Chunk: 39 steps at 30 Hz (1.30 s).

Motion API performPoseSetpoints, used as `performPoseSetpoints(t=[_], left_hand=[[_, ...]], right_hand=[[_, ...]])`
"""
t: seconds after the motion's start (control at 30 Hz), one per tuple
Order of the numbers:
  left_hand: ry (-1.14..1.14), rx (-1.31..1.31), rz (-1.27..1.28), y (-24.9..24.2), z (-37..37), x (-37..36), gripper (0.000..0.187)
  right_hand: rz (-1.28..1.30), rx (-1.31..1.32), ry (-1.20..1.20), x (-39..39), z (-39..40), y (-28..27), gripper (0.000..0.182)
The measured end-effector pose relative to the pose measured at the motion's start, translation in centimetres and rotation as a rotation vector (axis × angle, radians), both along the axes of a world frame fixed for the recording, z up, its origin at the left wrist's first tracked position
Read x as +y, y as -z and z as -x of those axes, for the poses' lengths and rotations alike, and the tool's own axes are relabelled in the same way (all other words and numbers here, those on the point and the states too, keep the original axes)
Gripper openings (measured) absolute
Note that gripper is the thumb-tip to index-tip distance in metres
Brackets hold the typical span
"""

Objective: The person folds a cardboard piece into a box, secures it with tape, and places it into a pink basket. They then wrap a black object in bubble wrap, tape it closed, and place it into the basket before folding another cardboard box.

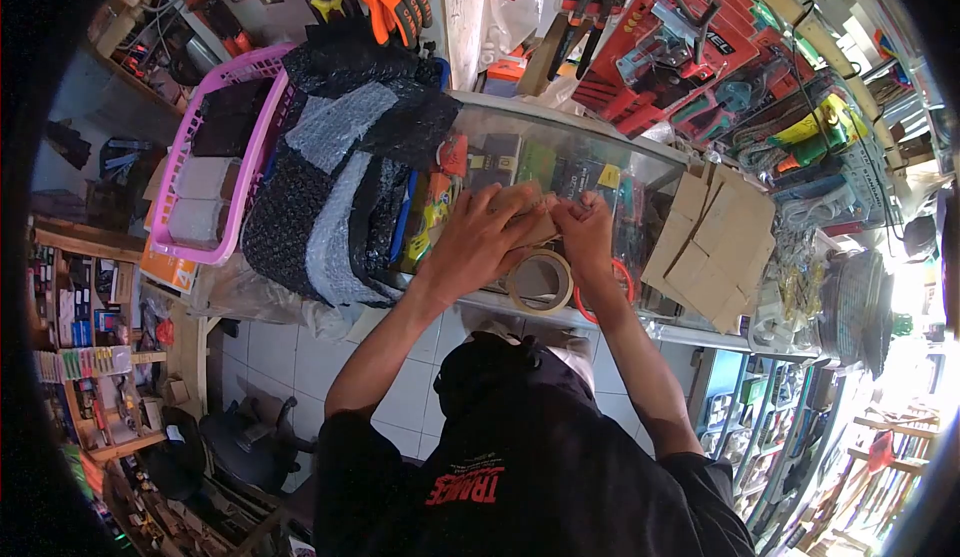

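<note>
My left hand (485, 242) reaches over a small brown cardboard piece (541, 231) on the glass counter. Its fingers extend across the top and its thumb lies at the near side, gripping the piece; the fingertips are slightly blurred. Against the far right end of that piece, my right hand (586, 229) is closed in a pinch, and what lies between its fingertips is too small to make out. A roll of tan tape (566, 295) lies just below both hands. Beside it, partly under my right wrist, is a red-orange ring (626, 282).
Black and clear bubble wrap (290, 197) is heaped left of my hands, beside a pink basket (222, 254). Flat cardboard sheets (715, 247) lie on the right of the glass counter (640, 152). Packaged tools (670, 57) hang at the back.
</note>
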<state>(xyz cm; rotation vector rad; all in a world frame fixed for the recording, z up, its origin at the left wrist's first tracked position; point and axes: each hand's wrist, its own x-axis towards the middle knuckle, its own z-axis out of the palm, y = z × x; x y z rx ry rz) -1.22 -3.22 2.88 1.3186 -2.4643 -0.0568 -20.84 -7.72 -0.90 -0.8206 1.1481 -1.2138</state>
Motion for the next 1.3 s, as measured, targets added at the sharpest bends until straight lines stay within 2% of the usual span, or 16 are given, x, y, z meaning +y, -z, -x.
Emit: performPoseSetpoints(t=[0.57, 0.67, 0.77, 0.87, 1.07, 1.17, 1.3], left_hand=[[0.025, -0.019, 0.035, 0.2, -0.2, -0.1, 0.071], [0.034, 0.026, 0.031, 0.4, -0.2, -0.1, 0.071], [0.031, 0.017, 0.062, 0.5, -0.1, -0.1, 0.069], [0.024, 0.01, 0.048, 0.4, -0.2, -0.1, 0.068], [0.027, -0.009, 0.085, -0.1, -0.2, 0.0, 0.061], [0.013, -0.024, 0.105, -0.3, 0.0, 0.0, 0.065], [0.014, -0.03, 0.085, -0.2, -0.2, 0.0, 0.068]], right_hand=[[0.075, 0.106, -0.046, -0.1, 0.3, 0.5, 0.031], [-0.047, 0.136, -0.094, -0.2, 0.8, 0.1, 0.029], [-0.128, 0.183, -0.071, 0.1, 1.0, 2.0, 0.031], [-0.108, 0.154, -0.028, 0.4, 1.0, -0.6, 0.036], [0.276, 0.332, -0.12, -0.2, 1.9, -1.0, 0.036], [0.297, 0.576, -0.126, 1.0, 0.8, -3.2, 0.031], [0.254, 0.436, -0.053, 1.0, 0.8, -2.3, 0.033]])
